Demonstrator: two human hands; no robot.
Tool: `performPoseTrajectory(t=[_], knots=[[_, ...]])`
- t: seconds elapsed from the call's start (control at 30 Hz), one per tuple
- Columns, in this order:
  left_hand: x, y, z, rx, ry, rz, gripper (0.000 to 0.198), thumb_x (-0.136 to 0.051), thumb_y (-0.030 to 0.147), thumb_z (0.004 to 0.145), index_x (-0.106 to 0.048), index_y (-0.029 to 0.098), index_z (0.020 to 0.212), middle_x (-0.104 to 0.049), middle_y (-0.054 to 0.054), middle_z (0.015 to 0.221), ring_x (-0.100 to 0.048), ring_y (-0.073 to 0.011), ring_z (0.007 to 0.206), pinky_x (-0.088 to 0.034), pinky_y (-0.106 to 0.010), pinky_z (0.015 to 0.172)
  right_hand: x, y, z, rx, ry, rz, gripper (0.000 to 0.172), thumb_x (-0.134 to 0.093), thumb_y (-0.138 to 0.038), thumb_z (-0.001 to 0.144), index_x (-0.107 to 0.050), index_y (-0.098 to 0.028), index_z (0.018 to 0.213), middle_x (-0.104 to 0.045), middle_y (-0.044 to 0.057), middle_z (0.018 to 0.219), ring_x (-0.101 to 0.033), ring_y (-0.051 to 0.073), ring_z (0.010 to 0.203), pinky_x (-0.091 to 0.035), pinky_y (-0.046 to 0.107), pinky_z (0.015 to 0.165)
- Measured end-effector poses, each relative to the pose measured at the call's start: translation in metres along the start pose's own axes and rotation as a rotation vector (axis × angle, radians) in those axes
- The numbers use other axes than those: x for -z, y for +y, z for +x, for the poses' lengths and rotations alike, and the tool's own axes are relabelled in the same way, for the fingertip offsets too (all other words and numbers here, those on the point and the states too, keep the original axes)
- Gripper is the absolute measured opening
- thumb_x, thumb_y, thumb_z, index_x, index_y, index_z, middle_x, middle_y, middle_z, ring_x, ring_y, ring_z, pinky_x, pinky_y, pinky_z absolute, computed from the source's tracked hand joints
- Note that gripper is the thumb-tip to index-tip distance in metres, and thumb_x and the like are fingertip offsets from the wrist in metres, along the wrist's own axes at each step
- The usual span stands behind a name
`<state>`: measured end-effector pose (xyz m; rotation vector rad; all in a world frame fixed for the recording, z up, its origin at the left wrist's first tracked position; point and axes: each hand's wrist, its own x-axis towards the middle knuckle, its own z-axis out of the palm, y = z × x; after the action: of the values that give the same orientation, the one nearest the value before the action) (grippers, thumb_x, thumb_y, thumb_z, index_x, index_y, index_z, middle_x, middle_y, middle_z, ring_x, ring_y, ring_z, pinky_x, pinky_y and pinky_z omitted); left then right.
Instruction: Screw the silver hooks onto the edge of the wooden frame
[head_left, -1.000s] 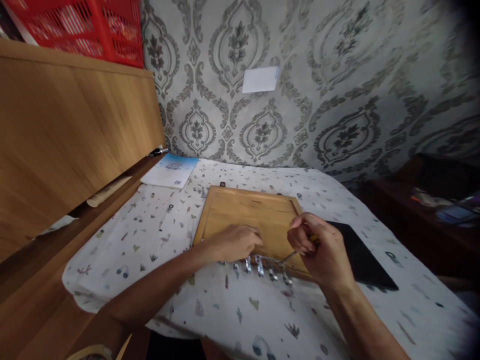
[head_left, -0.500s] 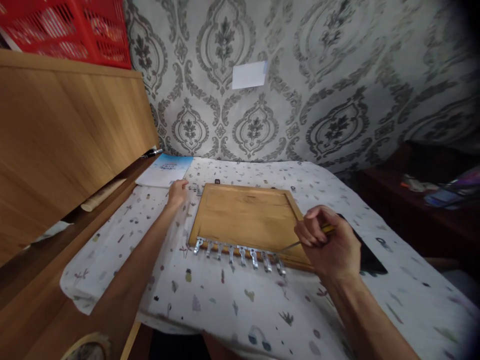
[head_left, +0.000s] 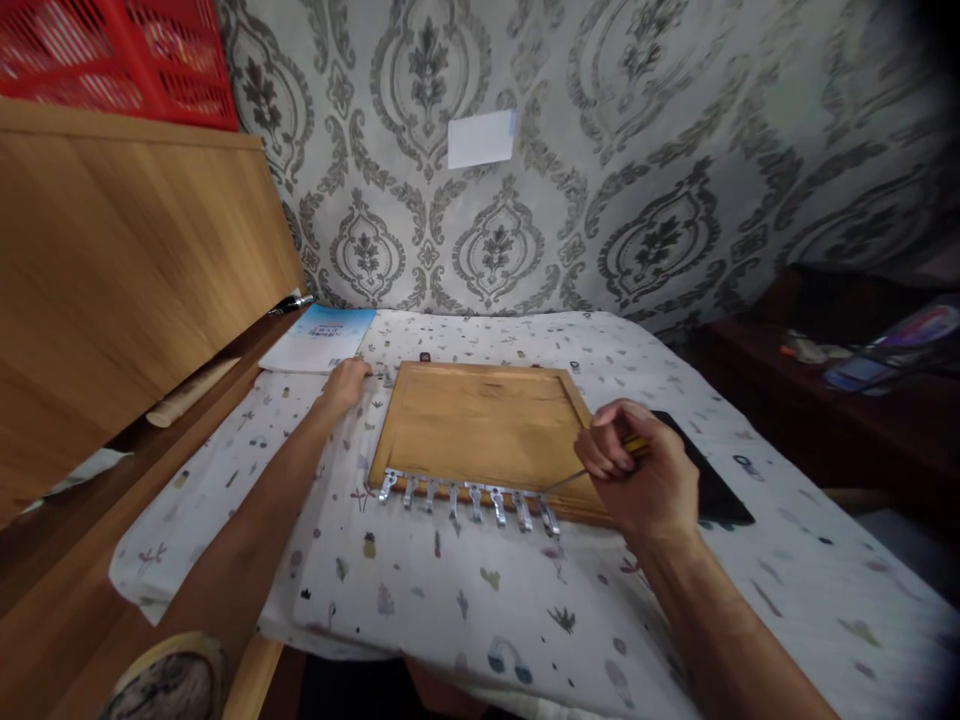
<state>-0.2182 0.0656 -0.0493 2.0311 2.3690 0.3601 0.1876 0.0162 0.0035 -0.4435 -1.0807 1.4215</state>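
A wooden board with a raised frame [head_left: 480, 420] lies flat on the patterned cloth. Along its near edge runs a metal strip of hooks [head_left: 474, 500], several of them jutting toward me. My right hand [head_left: 645, 470] is closed round the yellow-and-black handle of a screwdriver [head_left: 567, 483], whose thin shaft slants down-left to the strip's right end. Whether the tip touches a screw is too small to tell. My left hand [head_left: 346, 385] rests left of the board's far-left corner, beside a booklet [head_left: 319, 342]. Its fingers are curled closed; anything within them is hidden.
A black flat item [head_left: 716, 485] lies partly behind my right hand. Wooden furniture [head_left: 142, 270] with a red basket [head_left: 150, 65] on top borders the left side. A patterned wall [head_left: 637, 130] rises behind the table. Dark furniture [head_left: 750, 370] stands at right.
The whole view has shifted slightly, so everything sits a little further left and higher. Both hands keep nearly the same places beside the board, the screwdriver still at the strip's right end.
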Motion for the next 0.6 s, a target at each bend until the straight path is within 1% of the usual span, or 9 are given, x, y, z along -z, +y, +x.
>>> performPoseTrajectory(t=[0.1,0.3,0.43,0.6], knots=[[0.005,-0.004,0.004,0.003,-0.029,0.021,0.039,-0.062,0.038,0.097,-0.060,0.017,0.129,-0.062,-0.011,0.130,-0.064,-0.0232,0.112,-0.058,-0.045,0.094,0.000,0.000,0.000,-0.001,-0.010,-0.004,0.023,-0.067,-0.035,0.085,-0.070,-0.019,0.069,-0.026,-0.009,0.040,-0.019,0.006,0.035,-0.020,0.020,0.037],[0.013,-0.004,0.013,0.032,-0.070,0.036,0.039,-0.063,0.038,0.096,-0.060,0.017,0.129,-0.062,-0.011,0.130,-0.064,-0.0234,0.113,-0.057,-0.045,0.094,-0.002,-0.001,-0.001,-0.018,-0.003,0.004,0.022,-0.067,-0.034,0.084,-0.072,-0.020,0.068,-0.026,-0.008,0.040,-0.019,0.006,0.035,-0.018,0.021,0.037],[0.019,-0.009,0.011,0.049,-0.040,-0.027,0.038,-0.062,0.038,0.097,-0.060,0.018,0.129,-0.062,-0.011,0.130,-0.064,-0.0231,0.113,-0.057,-0.045,0.094,-0.002,-0.002,-0.001,-0.017,-0.002,-0.003,0.022,-0.068,-0.034,0.084,-0.072,-0.020,0.068,-0.026,-0.008,0.040,-0.019,0.006,0.036,-0.018,0.021,0.038],[0.018,-0.019,0.003,0.115,0.021,-0.212,0.040,-0.062,0.039,0.097,-0.060,0.016,0.129,-0.063,-0.011,0.128,-0.065,-0.0227,0.109,-0.058,-0.045,0.092,-0.002,-0.003,-0.001,-0.007,-0.012,-0.017,0.022,-0.069,-0.035,0.084,-0.071,-0.020,0.068,-0.027,-0.008,0.040,-0.019,0.007,0.036,-0.019,0.022,0.037]])
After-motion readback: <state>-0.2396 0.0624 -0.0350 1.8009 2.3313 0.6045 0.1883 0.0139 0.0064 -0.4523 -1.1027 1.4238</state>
